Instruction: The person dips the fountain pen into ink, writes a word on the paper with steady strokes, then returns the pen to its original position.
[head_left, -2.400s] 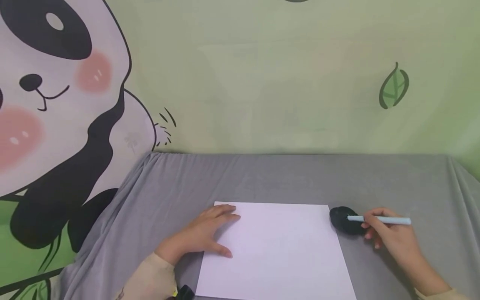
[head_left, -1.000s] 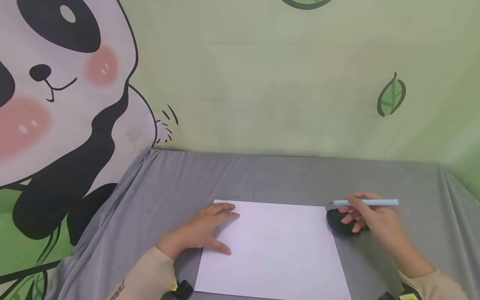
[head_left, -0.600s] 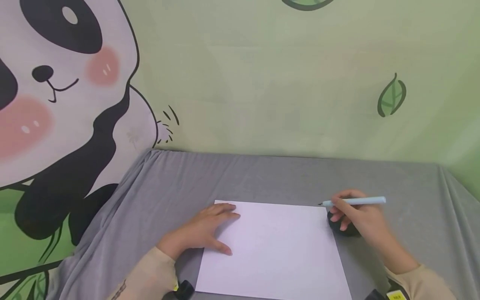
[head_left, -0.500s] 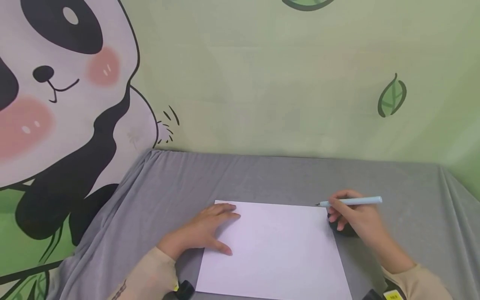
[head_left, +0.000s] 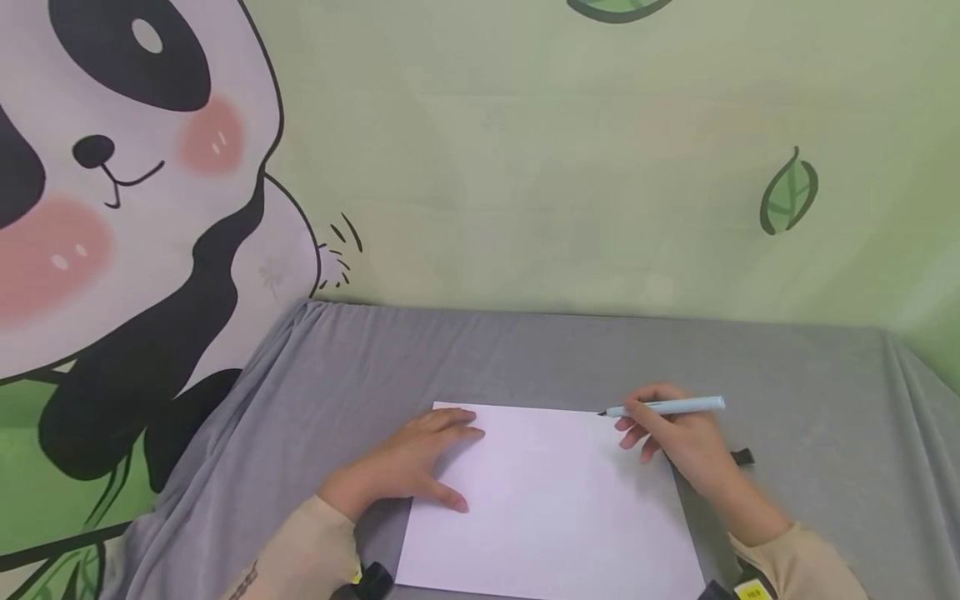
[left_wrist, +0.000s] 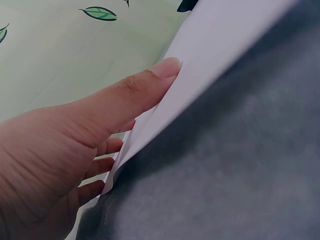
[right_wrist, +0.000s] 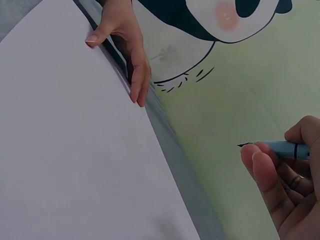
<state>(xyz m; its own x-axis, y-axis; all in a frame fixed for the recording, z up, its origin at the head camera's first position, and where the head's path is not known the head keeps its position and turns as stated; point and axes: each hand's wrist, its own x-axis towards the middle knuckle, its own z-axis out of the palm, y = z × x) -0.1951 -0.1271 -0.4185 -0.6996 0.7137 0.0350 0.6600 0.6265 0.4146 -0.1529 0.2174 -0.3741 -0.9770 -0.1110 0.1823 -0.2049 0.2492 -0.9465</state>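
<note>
A blank white sheet of paper [head_left: 555,500] lies on the grey cloth. My left hand [head_left: 412,454] rests on its left side with fingers spread and straight; in the left wrist view the thumb [left_wrist: 167,67] presses on the paper near its edge. My right hand [head_left: 671,429] pinches a light blue fountain pen [head_left: 686,406] between thumb and fingers, above the sheet's far right corner. The pen's dark nib points left, and in the right wrist view the fountain pen [right_wrist: 285,149] is held up off the paper.
A black object [head_left: 742,457] shows only a small piece behind my right wrist. Grey cloth [head_left: 525,358] covers the table up to a green wall [head_left: 525,192] with a panda picture [head_left: 247,242]. Dark wrist devices with yellow labels sit at both sleeves.
My right hand has carried the pen left, from over the rounded black object to above the paper's far right corner. My left hand has stayed on the sheet.
</note>
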